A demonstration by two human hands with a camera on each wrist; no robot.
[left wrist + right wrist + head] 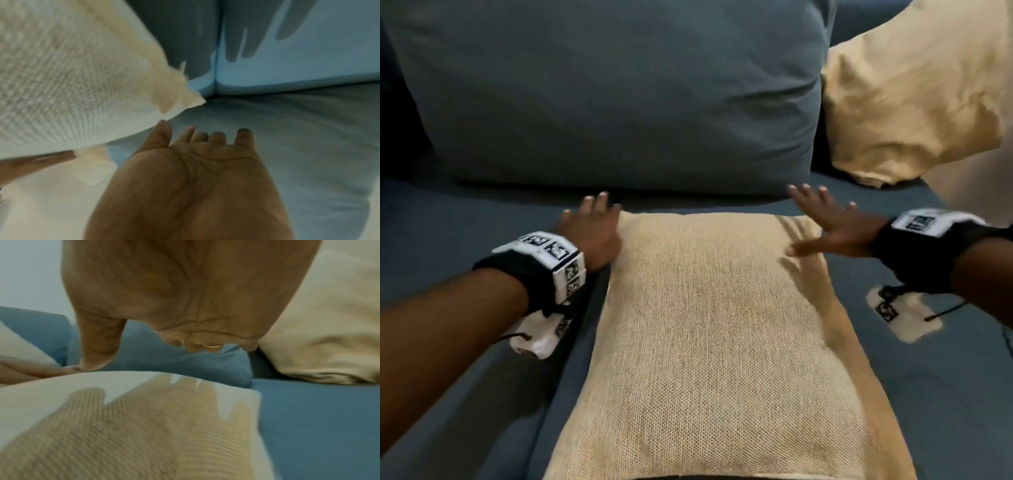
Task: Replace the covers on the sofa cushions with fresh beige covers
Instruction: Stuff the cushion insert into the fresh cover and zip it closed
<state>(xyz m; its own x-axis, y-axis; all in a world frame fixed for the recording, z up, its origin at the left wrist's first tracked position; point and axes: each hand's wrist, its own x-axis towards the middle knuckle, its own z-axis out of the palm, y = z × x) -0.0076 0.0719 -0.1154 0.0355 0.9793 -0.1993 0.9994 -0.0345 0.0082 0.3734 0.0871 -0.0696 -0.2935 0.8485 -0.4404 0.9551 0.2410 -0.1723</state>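
Observation:
A cushion in a beige woven cover [709, 335] lies flat on the blue sofa seat [465, 219] in front of me. My left hand [592, 222] is at the cushion's far left corner with its fingers straight. In the left wrist view the left hand [197, 146] is spread beside the cushion corner [191, 99], gripping nothing. My right hand [825, 222] hovers spread over the far right corner, thumb near the fabric. In the right wrist view the right hand [185, 313] casts a shadow on the beige cushion [123, 426].
A large blue back cushion [619, 96] stands behind the beige one. A second beige-covered cushion [914, 96] leans at the back right, also seen in the right wrist view as a beige cushion [320, 331]. Bare seat lies on both sides.

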